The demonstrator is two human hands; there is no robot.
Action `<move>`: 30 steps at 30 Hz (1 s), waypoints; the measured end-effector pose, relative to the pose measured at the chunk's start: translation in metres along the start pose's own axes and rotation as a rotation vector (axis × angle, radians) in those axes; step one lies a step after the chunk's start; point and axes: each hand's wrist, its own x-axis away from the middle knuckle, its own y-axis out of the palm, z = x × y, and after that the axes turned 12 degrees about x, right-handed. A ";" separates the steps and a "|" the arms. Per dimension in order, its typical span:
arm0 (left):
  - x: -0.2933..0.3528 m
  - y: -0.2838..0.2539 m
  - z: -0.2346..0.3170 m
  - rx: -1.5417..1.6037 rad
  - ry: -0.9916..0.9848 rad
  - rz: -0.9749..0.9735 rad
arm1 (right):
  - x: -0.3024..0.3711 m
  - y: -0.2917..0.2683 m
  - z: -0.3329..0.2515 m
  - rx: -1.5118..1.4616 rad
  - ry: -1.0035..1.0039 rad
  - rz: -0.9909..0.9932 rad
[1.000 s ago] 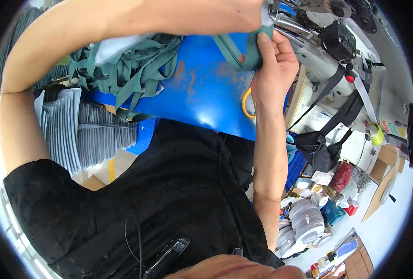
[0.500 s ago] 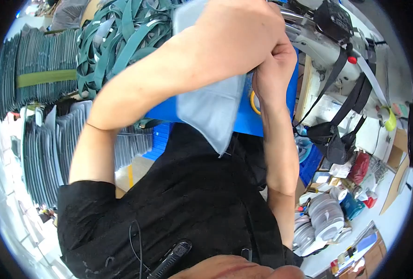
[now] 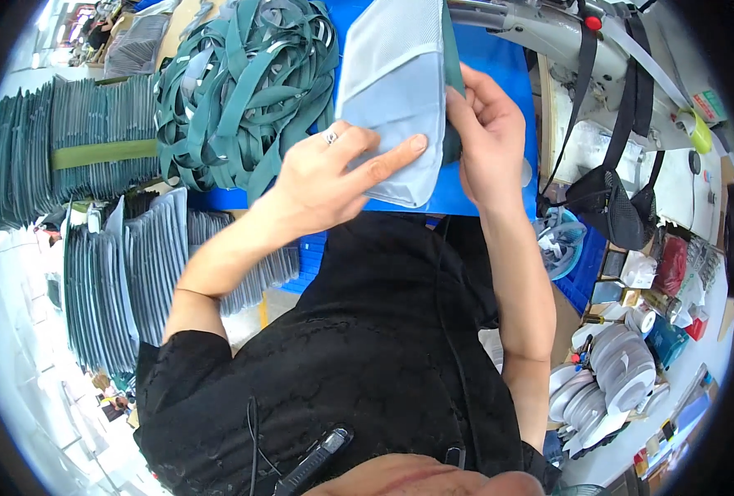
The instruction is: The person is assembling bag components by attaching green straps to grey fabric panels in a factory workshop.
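A light grey fabric panel (image 3: 400, 99) with a paler band across it hangs over the blue tabletop. On its lower left my left hand (image 3: 325, 174) is closed round the edge, thumb stretched across the face and a ring on one finger. Along its right side runs a dark green fabric edge (image 3: 451, 62). There my right hand (image 3: 492, 136) pinches the panel between thumb and curled fingers. The panel's back and some fingertips are hidden.
A large tangle of green straps (image 3: 247, 91) lies left of the panel. Further left stand stacks of green-grey panels (image 3: 102, 124). A sewing machine (image 3: 540, 33) and hanging black straps (image 3: 586, 91) are at right, above white rolls (image 3: 619, 368).
My left forearm has drawn back from across the panel to its left side. The two hands have moved apart, and the panel has risen and turned, showing its face and green edge.
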 end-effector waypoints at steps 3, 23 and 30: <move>-0.019 -0.037 0.014 -0.101 0.016 -0.126 | 0.031 -0.005 -0.005 -0.002 0.064 -0.030; -0.114 -0.091 -0.057 -0.396 0.157 -0.438 | -0.037 0.001 -0.003 -0.059 -0.024 -0.084; -0.146 -0.107 -0.076 -0.514 0.503 -0.241 | -0.074 0.009 -0.001 -0.066 -0.057 -0.040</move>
